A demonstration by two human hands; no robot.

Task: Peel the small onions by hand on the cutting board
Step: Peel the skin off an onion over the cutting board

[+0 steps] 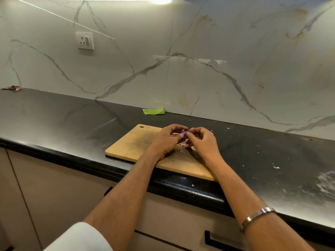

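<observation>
A small purple onion is held just above the wooden cutting board. My left hand grips it from the left, thumb and fingers curled round it. My right hand pinches at its right side with the fingertips. Most of the onion is hidden between the fingers. Pale bits of onion skin lie on the board under my hands.
The board lies on a black counter near its front edge. A green cloth strip lies at the marble wall behind. Skin scraps dot the counter to the right. More peel debris sits at the far left.
</observation>
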